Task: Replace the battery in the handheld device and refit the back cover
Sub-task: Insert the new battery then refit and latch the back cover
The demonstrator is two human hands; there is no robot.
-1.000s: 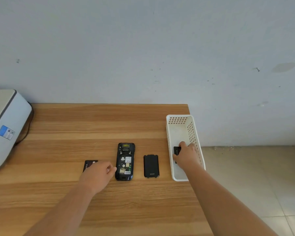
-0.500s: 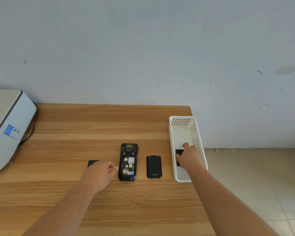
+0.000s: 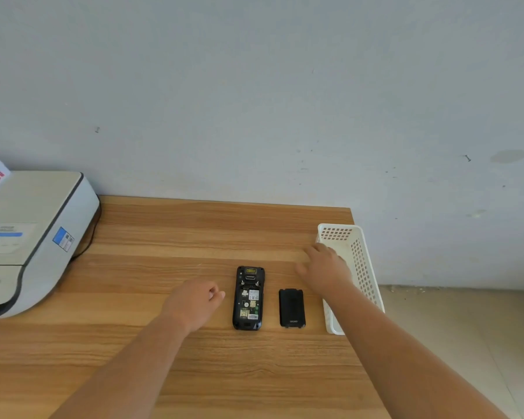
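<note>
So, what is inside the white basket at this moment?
The white basket shows only its bare far floor and perforated walls. The right hand and its forearm cover the near part, so anything lying there, or anything held in that hand, cannot be seen.

Pale grey-white wall [image 3: 254, 86] behind, scuffed, small dark marks and specks, faint stain at upper right. Wooden bench [image 3: 164, 237] with light-brown grain pushed against wall, right edge ending short of frame edge. Beige tiled floor [image 3: 466, 343] at right, debris along wall base. White-grey printer [image 3: 28, 237] on bench at left, blue sticker on side, dark cable behind. Even, soft light, no hard shadows.
</note>
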